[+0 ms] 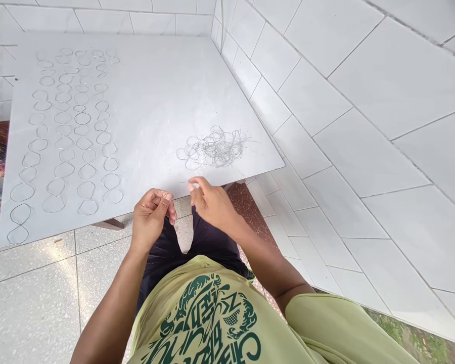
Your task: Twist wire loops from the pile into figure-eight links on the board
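Note:
My left hand [151,215] is closed in a pinch just in front of the near edge of a white board [155,91]. My right hand [210,199] is beside it, fingers curled, thumb and forefinger pinched on a thin wire [184,182] that is barely visible against the board. A tangled pile of wire loops [216,147] lies on the board just beyond my right hand. Rows of several figure-eight wire shapes [70,136] are laid out over the left half of the board.
A white tiled wall [364,126] runs along the right side and behind the board. The board rests low over a speckled floor [34,288]. My knees in dark trousers [208,242] are under its near edge.

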Motion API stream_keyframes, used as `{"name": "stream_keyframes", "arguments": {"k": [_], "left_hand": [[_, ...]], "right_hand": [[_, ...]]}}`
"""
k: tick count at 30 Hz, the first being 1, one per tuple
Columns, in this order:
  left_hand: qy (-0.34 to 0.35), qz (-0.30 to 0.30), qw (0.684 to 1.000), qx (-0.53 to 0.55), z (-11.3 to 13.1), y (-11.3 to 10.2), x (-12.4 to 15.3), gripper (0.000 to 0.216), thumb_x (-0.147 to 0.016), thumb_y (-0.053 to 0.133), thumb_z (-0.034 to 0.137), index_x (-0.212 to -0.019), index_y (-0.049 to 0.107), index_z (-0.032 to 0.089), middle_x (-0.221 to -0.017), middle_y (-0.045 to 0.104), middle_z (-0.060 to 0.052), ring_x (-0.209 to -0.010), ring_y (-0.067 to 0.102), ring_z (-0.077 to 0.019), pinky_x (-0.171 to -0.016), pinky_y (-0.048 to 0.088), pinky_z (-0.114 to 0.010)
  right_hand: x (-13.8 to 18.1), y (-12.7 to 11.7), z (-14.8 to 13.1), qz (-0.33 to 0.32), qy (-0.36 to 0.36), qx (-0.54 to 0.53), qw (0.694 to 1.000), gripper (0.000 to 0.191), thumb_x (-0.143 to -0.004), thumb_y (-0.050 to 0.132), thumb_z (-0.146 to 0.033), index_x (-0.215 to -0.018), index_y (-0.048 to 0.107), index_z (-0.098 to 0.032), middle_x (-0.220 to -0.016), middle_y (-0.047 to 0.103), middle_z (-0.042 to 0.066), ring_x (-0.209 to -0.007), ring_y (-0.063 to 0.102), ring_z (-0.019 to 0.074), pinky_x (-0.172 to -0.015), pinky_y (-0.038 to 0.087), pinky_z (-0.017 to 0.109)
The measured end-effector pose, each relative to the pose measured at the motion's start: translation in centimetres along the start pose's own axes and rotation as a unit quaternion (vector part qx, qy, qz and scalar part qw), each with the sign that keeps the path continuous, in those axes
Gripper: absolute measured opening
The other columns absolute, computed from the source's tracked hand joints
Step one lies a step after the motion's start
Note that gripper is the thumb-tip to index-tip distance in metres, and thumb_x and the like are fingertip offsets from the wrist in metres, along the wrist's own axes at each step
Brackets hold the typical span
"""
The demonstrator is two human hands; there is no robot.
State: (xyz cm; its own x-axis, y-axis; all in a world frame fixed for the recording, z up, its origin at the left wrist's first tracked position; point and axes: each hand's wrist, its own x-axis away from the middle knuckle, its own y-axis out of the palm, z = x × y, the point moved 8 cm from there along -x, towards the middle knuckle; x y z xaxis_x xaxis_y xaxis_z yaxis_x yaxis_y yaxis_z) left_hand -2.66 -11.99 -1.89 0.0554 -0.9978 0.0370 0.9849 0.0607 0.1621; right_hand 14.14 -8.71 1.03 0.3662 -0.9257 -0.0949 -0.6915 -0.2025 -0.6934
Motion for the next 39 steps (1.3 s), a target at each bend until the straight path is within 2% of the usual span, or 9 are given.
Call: {"name": "stream_keyframes", "arguments": {"k": [5, 10, 22, 25, 28, 30, 33, 35, 39], "left_hand": [[-0.041, -0.085, 0.995, 0.005, 0.2, -0.4, -0.6, 0.024, -0.095, 0.079, 0.039, -0.088, 0.065, 0.021, -0.063, 0.061, 0.003, -0.050, 0.060, -0.0140, -0.044, 0.050, -0.026], [-0.009, -0.063, 0.998, -0.029, 1.1, -0.7, -0.7, 0.023, -0.098, 0.076, 0.039, -0.088, 0.064, 0.022, -0.065, 0.063, 0.002, -0.050, 0.061, -0.0137, -0.046, 0.052, -0.027], [0.071, 0.099, 0.991, -0.064, 0.2, -0.3, 0.7, 0.028, -0.100, 0.073, 0.045, -0.094, 0.061, 0.020, -0.068, 0.064, 0.004, -0.053, 0.060, -0.0111, -0.049, 0.051, -0.024], [0.062, 0.076, 0.993, -0.060, 0.0, -0.3, 0.4, 0.028, -0.101, 0.072, 0.044, -0.093, 0.062, 0.020, -0.067, 0.064, 0.004, -0.053, 0.060, -0.0117, -0.048, 0.051, -0.024], [0.040, 0.018, 0.997, -0.060, -0.1, -0.2, 0.2, 0.026, -0.101, 0.072, 0.043, -0.093, 0.062, 0.021, -0.067, 0.064, 0.003, -0.053, 0.061, -0.0122, -0.048, 0.051, -0.024], [0.026, -0.016, 0.997, -0.071, -0.1, -0.1, 0.2, 0.025, -0.101, 0.072, 0.043, -0.094, 0.063, 0.021, -0.067, 0.065, 0.003, -0.053, 0.061, -0.0124, -0.047, 0.051, -0.024], [0.024, -0.031, 0.996, -0.085, 0.1, 0.2, 0.4, 0.025, -0.102, 0.071, 0.042, -0.094, 0.063, 0.020, -0.068, 0.066, 0.002, -0.053, 0.061, -0.0127, -0.048, 0.052, -0.025], [0.033, -0.003, 0.997, -0.076, 0.2, 0.2, 0.4, 0.025, -0.101, 0.071, 0.042, -0.094, 0.063, 0.020, -0.068, 0.065, 0.002, -0.053, 0.062, -0.0129, -0.048, 0.052, -0.025], [0.044, 0.059, 0.996, -0.041, -0.2, 0.0, 0.4, 0.026, -0.101, 0.072, 0.043, -0.094, 0.063, 0.020, -0.069, 0.064, 0.003, -0.055, 0.063, -0.0133, -0.048, 0.053, -0.025]], "right_hand": [[-1.4, -3.7, 0.7, -0.067, -0.044, -0.003, 0.997, 0.032, -0.114, 0.047, -0.042, -0.121, 0.065, -0.017, -0.084, 0.075, 0.002, -0.067, 0.067, 0.0150, -0.066, 0.044, 0.026], [-1.8, -1.6, 0.1, -0.195, -0.014, -0.125, 0.973, 0.021, -0.108, 0.057, -0.034, -0.118, 0.066, -0.018, -0.076, 0.073, -0.002, -0.057, 0.062, 0.0106, -0.063, 0.047, 0.024], [-1.2, 4.0, 1.2, -0.097, 0.109, -0.284, 0.948, 0.027, -0.101, 0.051, -0.020, -0.129, 0.051, -0.021, -0.071, 0.067, -0.007, -0.049, 0.059, 0.0092, -0.051, 0.046, 0.020], [-1.2, 3.2, 0.7, -0.109, 0.067, -0.215, 0.968, 0.019, -0.107, 0.049, -0.028, -0.122, 0.058, -0.022, -0.072, 0.066, -0.005, -0.053, 0.058, 0.0103, -0.056, 0.044, 0.022], [-1.7, 0.5, 0.0, -0.083, -0.032, -0.002, 0.996, 0.024, -0.110, 0.054, -0.037, -0.099, 0.067, -0.020, -0.072, 0.067, -0.001, -0.063, 0.059, 0.0138, -0.062, 0.038, 0.026], [-2.0, -0.9, -0.4, -0.063, -0.084, 0.090, 0.990, 0.024, -0.110, 0.058, -0.038, -0.104, 0.070, -0.019, -0.078, 0.071, 0.002, -0.072, 0.063, 0.0166, -0.066, 0.035, 0.028], [-2.2, -0.7, -0.8, -0.087, -0.148, 0.108, 0.979, 0.024, -0.112, 0.055, -0.034, -0.124, 0.069, -0.018, -0.084, 0.073, 0.002, -0.074, 0.064, 0.0170, -0.069, 0.035, 0.028], [-2.2, 0.3, -1.0, -0.102, -0.168, 0.094, 0.976, 0.025, -0.115, 0.047, -0.029, -0.121, 0.068, -0.017, -0.082, 0.071, 0.002, -0.072, 0.063, 0.0162, -0.070, 0.036, 0.028], [-1.9, 1.7, -0.6, -0.076, -0.111, 0.042, 0.990, 0.023, -0.114, 0.044, -0.025, -0.110, 0.066, -0.017, -0.076, 0.067, 0.000, -0.067, 0.061, 0.0146, -0.068, 0.037, 0.026]]}}
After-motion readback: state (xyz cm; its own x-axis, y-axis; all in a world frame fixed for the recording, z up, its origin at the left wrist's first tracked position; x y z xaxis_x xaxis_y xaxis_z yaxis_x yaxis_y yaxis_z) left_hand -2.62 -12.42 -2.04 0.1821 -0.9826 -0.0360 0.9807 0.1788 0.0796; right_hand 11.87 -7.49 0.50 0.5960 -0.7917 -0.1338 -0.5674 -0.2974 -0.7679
